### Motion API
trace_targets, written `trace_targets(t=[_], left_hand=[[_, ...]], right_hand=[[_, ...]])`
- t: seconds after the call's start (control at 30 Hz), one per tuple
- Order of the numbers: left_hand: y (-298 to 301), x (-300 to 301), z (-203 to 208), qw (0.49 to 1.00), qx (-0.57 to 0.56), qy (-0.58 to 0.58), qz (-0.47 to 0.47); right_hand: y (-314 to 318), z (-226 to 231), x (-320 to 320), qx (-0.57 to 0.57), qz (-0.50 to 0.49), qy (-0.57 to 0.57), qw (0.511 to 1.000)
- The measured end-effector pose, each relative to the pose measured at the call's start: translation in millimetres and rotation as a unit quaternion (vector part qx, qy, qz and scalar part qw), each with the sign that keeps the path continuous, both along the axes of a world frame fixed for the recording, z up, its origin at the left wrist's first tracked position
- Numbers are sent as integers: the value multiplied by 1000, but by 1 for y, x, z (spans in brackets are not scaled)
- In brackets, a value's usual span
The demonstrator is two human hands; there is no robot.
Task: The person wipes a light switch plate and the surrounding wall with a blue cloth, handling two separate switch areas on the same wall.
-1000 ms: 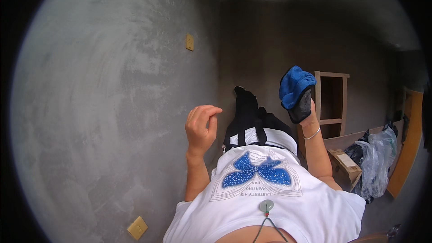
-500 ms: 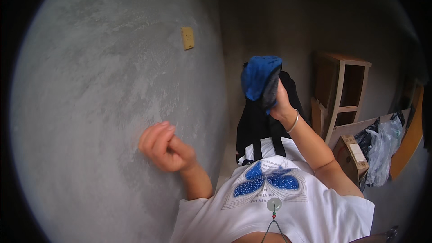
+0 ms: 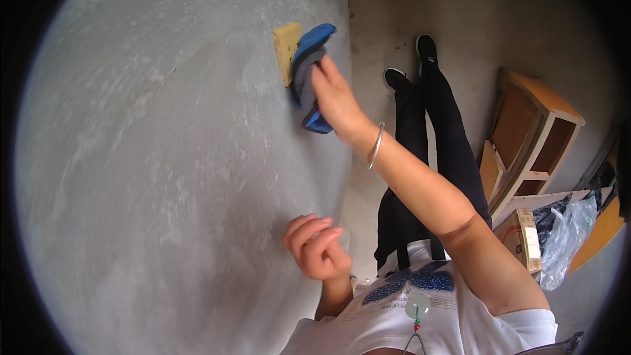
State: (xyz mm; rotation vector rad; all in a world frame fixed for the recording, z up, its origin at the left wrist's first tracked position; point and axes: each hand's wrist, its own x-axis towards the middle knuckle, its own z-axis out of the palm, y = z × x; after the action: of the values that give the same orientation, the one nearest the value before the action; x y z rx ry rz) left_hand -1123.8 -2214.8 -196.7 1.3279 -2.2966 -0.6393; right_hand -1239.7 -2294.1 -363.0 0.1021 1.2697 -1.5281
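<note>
Grey wall (image 3: 164, 158), blue-grey cloth (image 3: 304, 73) (bent) in right hand (image 3: 338, 102), lengthwise up the view

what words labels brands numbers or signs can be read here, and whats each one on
White shirt: small lettering by the blue butterfly print, upside down in this view and partly creased; wording not copied out.
Cardboard box: pale label, too small to read.
Yellow wall plate: no readable lettering.
Blue and grey cloth: no lettering visible.
</note>
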Motion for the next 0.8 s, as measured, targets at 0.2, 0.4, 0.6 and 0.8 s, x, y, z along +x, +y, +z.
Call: trace_targets(t=[0.2, 0.4, 0.6, 0.8], left_hand=[[7, 3, 15, 998, -41, 24, -47], [-40, 48, 54, 926, -378, -9, -11], [-66, 35, 37, 845, -528, -75, -45], [-75, 43, 40, 826, -548, -106, -77]], right_hand=[[1, -2, 41, 33, 40, 292, 955], [-28, 4, 32, 76, -23, 375, 923], [-69, 1, 1, 105, -93, 387, 911], [-27, -4, 27, 63, 55, 422, 903]])
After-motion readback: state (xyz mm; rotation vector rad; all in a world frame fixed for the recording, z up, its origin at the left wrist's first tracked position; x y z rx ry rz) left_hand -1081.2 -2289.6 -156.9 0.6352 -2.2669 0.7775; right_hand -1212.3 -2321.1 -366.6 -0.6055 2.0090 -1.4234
